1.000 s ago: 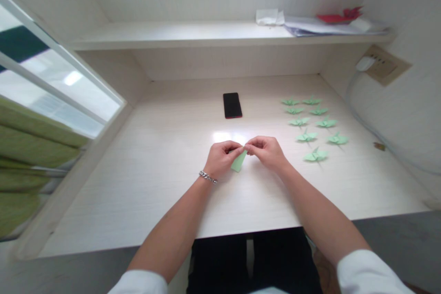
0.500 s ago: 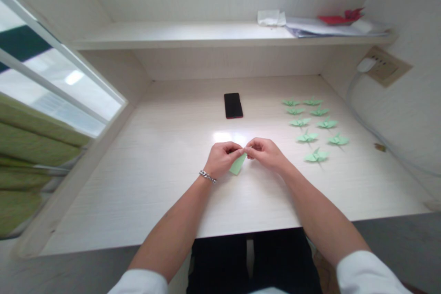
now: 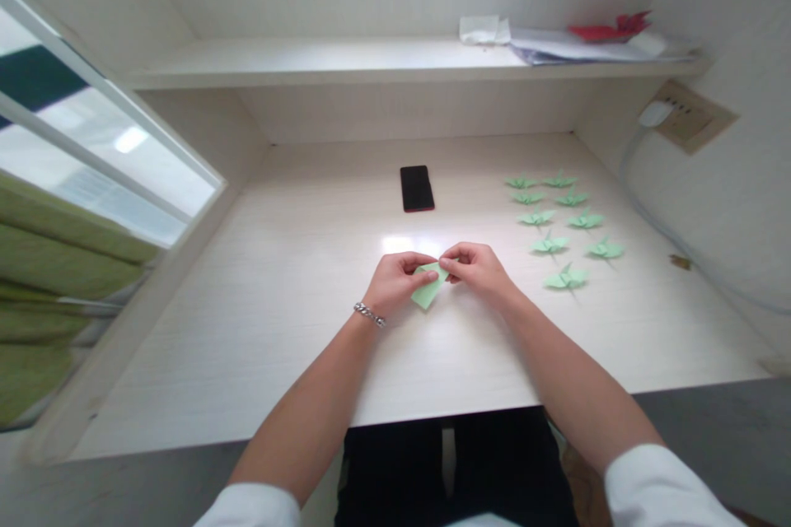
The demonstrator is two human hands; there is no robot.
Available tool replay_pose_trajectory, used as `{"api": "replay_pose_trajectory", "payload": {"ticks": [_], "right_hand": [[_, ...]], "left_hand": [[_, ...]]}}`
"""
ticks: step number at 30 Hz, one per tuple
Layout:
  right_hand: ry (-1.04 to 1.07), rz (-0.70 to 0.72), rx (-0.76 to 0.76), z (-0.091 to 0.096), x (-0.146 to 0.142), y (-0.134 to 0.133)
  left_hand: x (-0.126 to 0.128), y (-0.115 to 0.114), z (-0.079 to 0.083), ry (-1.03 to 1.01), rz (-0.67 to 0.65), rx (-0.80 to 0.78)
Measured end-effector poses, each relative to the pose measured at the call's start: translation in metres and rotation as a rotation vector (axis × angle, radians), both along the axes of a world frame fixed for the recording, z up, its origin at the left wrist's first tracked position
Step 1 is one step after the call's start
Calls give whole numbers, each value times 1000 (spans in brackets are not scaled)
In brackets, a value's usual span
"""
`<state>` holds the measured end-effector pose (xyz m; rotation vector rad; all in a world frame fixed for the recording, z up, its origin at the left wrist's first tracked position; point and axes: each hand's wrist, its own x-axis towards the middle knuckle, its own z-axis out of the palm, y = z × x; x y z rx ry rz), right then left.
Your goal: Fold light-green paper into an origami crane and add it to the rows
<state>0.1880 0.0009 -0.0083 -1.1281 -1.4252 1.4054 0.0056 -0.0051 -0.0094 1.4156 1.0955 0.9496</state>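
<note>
A small folded piece of light green paper [image 3: 428,288] is held between both hands just above the middle of the pale wooden desk [image 3: 259,321]. My left hand [image 3: 395,282], with a metal bracelet at the wrist, pinches the paper's left side. My right hand [image 3: 479,268] pinches its upper right corner. The fingers of both hands are closed on the paper. To the right of my right hand lie several finished green paper cranes [image 3: 559,222] in two rows.
A black phone [image 3: 416,188] lies flat behind my hands. A shelf [image 3: 309,62] above the desk carries white papers [image 3: 556,45] and a red folded object [image 3: 609,29]. A wall socket [image 3: 680,117] with a cable is at the right, a window [image 3: 80,148] at the left.
The green paper has opened out wider between my fingers, and my hands have shifted slightly apart. Everything else on the desk stays where it was.
</note>
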Motion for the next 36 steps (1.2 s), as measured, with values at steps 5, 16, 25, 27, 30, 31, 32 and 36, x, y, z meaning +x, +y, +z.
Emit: {"api": "replay_pose_trajectory", "payload": {"ticks": [5, 16, 25, 27, 30, 31, 32, 36], "right_hand": [[-18, -4, -73, 1, 1, -1], [-24, 5, -113, -5, 4, 1], [-66, -4, -70, -1, 2, 0], [-91, -11, -52, 1, 1, -1], [-103, -7, -34, 3, 1, -2], [-102, -4, -33, 3, 1, -2], [-99, 2, -34, 2, 1, -2], [-96, 19, -43, 0, -1, -1]], "left_hand": [[-1, 1, -2, 34, 8, 24], [-1, 0, 0, 36, -4, 3], [-1, 0, 0, -23, -14, -31], [-1, 1, 0, -20, -18, -31], [-1, 2, -1, 33, -21, -16], [-1, 2, -2, 55, -22, -11], [-1, 2, -2, 71, -24, -6], [0, 2, -3, 46, -39, -13]]}}
